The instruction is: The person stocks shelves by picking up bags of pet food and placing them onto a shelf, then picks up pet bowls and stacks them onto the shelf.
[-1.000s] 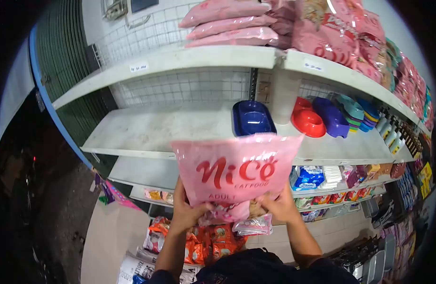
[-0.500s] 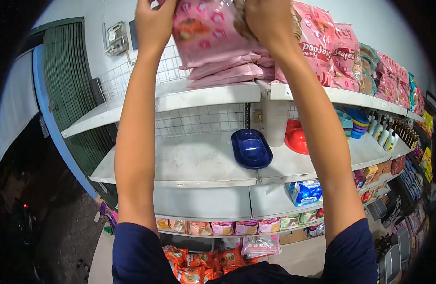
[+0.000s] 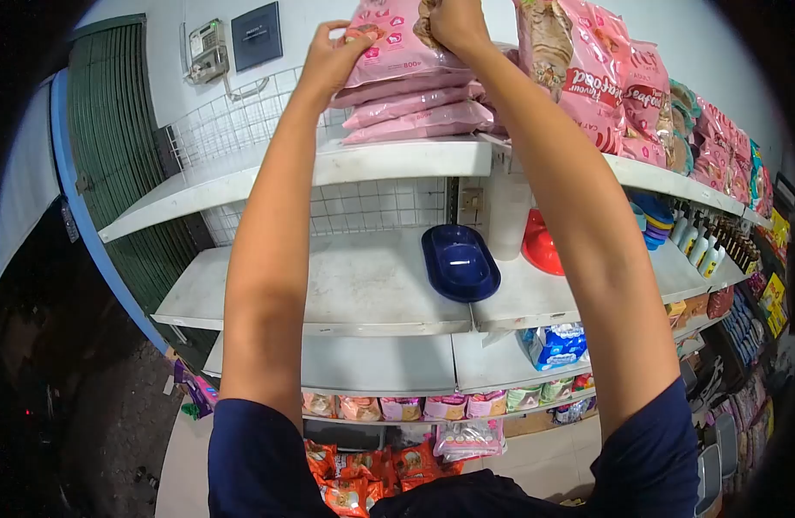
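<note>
A pink bag of cat food (image 3: 396, 53) lies on top of a stack of similar pink bags (image 3: 419, 123) on the upper shelf. At its left edge is my left hand (image 3: 333, 62), with the thumb over the front and the fingers partly hidden. My right hand (image 3: 456, 26) is closed on the bag's upper right part, its fingertips curled out of clear sight. Just right of the stack stand upright pink seafood-flavour bags (image 3: 592, 86).
The upper shelf (image 3: 397, 164) has a raised front edge. Below it, a dark blue double bowl (image 3: 460, 263) and a red bowl (image 3: 542, 246) sit on the middle shelf. A blue pack (image 3: 557, 347) rests lower down. Orange bags (image 3: 359, 466) are near the floor.
Both hands have lowered the pink bag onto the stack, its lower edge now level. The left hand's fingers have loosened somewhat. My view has tilted slightly upward.
</note>
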The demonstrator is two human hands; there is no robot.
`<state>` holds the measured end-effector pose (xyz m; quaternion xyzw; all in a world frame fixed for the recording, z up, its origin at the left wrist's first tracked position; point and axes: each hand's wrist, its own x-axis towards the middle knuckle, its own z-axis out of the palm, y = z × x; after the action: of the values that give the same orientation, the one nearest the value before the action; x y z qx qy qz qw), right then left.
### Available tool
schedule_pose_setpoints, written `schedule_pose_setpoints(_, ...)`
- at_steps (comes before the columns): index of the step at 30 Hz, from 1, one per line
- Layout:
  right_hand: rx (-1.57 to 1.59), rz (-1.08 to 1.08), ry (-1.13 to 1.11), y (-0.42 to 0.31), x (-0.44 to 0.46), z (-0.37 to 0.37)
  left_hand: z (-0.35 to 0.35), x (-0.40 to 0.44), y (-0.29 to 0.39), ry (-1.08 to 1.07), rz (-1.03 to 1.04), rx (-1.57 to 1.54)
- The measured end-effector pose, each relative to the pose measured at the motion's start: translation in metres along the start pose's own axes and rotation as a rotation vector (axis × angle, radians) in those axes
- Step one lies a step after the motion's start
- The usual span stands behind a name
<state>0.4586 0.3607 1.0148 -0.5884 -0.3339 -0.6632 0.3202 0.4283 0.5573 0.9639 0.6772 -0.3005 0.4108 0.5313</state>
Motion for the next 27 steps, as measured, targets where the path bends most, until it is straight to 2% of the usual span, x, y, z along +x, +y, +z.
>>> schedule_pose_setpoints(3,0.078,-0.144,0.091,-0.024,-0.019,-0.02,-0.005,-0.001,0.006,-0.054,-0.069,-0.158)
schedule_pose_setpoints(5,-0.055,-0.061,0.036,-0.045,-0.036,-0.034,0.001,-0.003,0.001,-0.028,-0.166,-0.255)
schedule_pose_setpoints(6,-0.122,-0.02,0.012,-0.053,-0.043,-0.039,0.005,-0.008,0.003,0.029,-0.18,-0.177)
schedule_pose_setpoints(9,-0.102,-0.005,-0.021,-0.05,-0.056,-0.048,0.005,-0.012,0.005,-0.016,-0.253,-0.165)
schedule_pose_setpoints(10,-0.117,-0.062,-0.011,-0.048,-0.059,-0.051,0.003,-0.011,0.006,-0.104,-0.277,-0.14)
schedule_pose_setpoints(12,-0.223,-0.036,-0.119,-0.048,-0.067,-0.061,-0.001,-0.009,0.007,-0.274,-0.329,-0.095)
schedule_pose_setpoints(14,-0.38,0.038,-0.242,-0.052,-0.072,-0.07,0.0,-0.011,0.006,-0.18,-0.233,0.028)
schedule_pose_setpoints(17,-0.433,-0.271,-0.025,-0.049,-0.086,-0.072,0.0,-0.02,0.006,-0.167,-0.18,0.115)
schedule_pose_setpoints(19,-0.436,-0.2,-0.222,-0.056,-0.09,-0.078,0.001,-0.024,0.016,-0.195,-0.161,0.154)
schedule_pose_setpoints(20,-0.435,-0.161,-0.319,-0.06,-0.092,-0.083,0.008,-0.029,0.018,-0.174,-0.2,-0.049)
schedule_pose_setpoints(23,-0.334,0.011,-0.422,-0.071,-0.101,-0.095,0.006,-0.022,0.002,-0.197,-0.153,-0.111)
schedule_pose_setpoints(24,-0.312,-0.045,-0.383,-0.067,-0.105,-0.097,0.008,-0.031,0.014,-0.175,-0.231,-0.117)
schedule_pose_setpoints(27,-0.317,-0.106,-0.388,-0.072,-0.116,-0.109,-0.013,-0.017,0.003,-0.246,-0.106,0.097)
